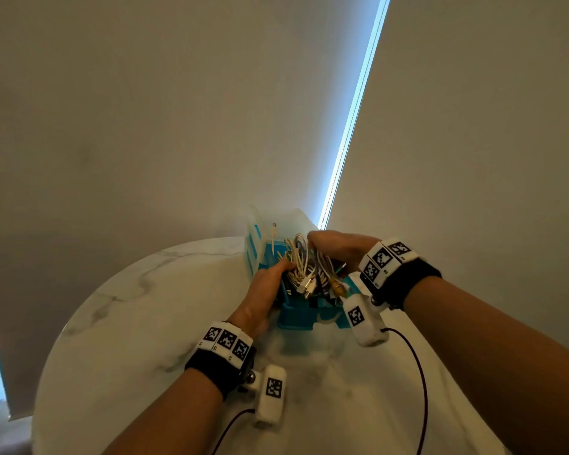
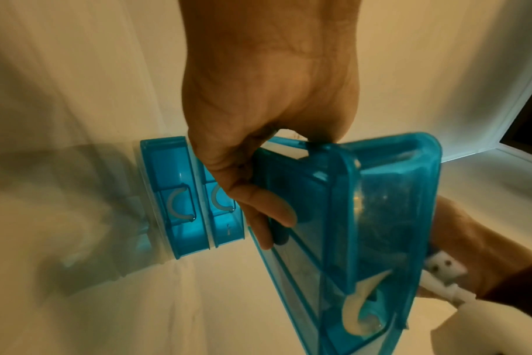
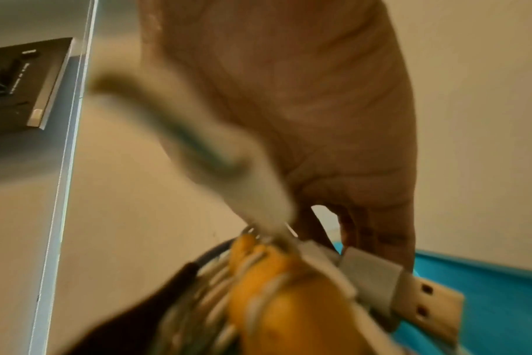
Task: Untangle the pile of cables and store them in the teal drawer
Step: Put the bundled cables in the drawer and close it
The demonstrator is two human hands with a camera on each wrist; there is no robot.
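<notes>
A tangled bundle of white, black and yellow-tipped cables (image 1: 304, 270) sits in the pulled-out teal drawer (image 1: 296, 318) on the table. My right hand (image 1: 339, 249) lies over the bundle from the right with its fingers curled round the cables. In the right wrist view a USB plug (image 3: 425, 302) and a yellow connector (image 3: 274, 276) stick out below that hand (image 3: 334, 144). My left hand (image 1: 263, 290) grips the drawer's left wall. The left wrist view shows its thumb (image 2: 268, 211) on the outer face of the drawer (image 2: 380, 204) and its fingers hooked over the rim, out of sight.
The clear drawer unit (image 1: 255, 244) with two more teal drawers (image 2: 179, 199) stands at the back of the round marble table (image 1: 145, 323). One white cable end (image 1: 274, 229) pokes up beside it. A wall and a blind with a bright gap (image 1: 352, 116) rise behind.
</notes>
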